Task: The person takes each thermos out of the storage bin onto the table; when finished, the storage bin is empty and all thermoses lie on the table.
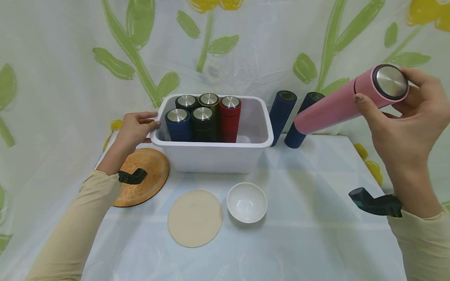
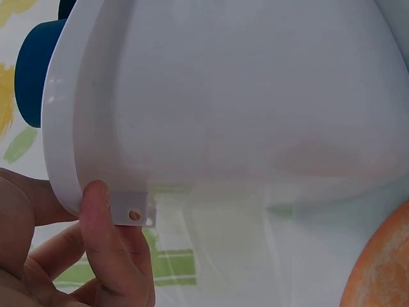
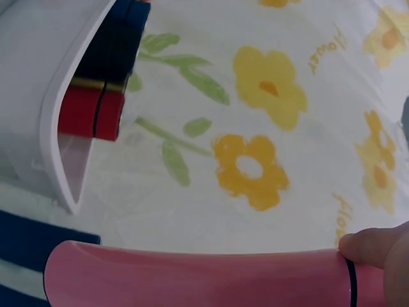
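Note:
My right hand (image 1: 413,123) holds a pink thermos bottle (image 1: 339,99) by its steel-topped end, in the air at the right. The bottle slants, with its base down toward the left. At the bin's left end my left hand (image 1: 135,130) grips the rim of a white plastic bin (image 1: 211,158); the left wrist view shows thumb and fingers around the rim (image 2: 61,128). Several thermos bottles stand upright in the bin's left and middle part, among them a blue one (image 1: 179,130), a black one (image 1: 204,130) and a red one (image 1: 230,127).
Two dark blue bottles, one (image 1: 282,111) beside the bin and another (image 1: 295,136) partly behind the pink one, stand to its right. A round orange-brown mat (image 1: 149,171) lies at the left. In front are a beige disc (image 1: 195,218) and a white bowl (image 1: 247,203).

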`<state>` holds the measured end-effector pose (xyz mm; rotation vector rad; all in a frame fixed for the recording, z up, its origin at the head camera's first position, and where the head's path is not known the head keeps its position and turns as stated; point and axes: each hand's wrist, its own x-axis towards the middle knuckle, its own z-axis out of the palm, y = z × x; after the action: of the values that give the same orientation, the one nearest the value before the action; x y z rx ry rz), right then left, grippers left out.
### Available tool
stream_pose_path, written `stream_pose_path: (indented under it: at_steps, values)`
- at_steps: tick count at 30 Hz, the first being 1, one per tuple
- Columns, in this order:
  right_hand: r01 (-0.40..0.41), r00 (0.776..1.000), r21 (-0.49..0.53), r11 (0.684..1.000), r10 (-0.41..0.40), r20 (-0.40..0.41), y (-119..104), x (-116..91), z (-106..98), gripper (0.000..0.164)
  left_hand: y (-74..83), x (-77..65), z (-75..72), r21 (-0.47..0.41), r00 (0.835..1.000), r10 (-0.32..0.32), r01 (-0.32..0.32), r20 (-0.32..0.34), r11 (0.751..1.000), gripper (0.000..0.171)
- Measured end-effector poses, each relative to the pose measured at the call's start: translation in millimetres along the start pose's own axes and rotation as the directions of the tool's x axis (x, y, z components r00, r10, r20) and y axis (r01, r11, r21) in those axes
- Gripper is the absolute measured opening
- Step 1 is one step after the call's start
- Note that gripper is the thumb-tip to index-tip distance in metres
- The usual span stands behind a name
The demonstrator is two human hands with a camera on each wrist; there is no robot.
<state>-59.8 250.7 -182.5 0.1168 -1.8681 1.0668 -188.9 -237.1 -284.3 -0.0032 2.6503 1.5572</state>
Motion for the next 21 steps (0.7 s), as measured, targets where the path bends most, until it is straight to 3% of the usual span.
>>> stream_pose_path:
  at_steps: [6, 13, 21]
  values:
    - [-0.078, 0.995, -0.185, 0.98, 0.087, 0.039, 9.4, 2.2, -11.7, 0.06, -1.9, 0.0, -1.1, 0.014, 1.0, 0.007, -0.007, -0.007, 1.0, 0.05]
    - [-0.093, 0.991, -0.267, 0.959, 0.114, 0.065, 23.3, 4.3, -22.6, 0.06, 0.8, -0.4, -1.1, 0.014, 1.0, 0.002, -0.002, -0.003, 1.0, 0.05]
    - [-0.214, 0.968, -0.361, 0.908, 0.248, 0.048, 37.7, 9.4, -29.0, 0.062, 1.4, -1.4, -0.5, 0.017, 1.0, 0.012, -0.012, -0.002, 1.0, 0.049]
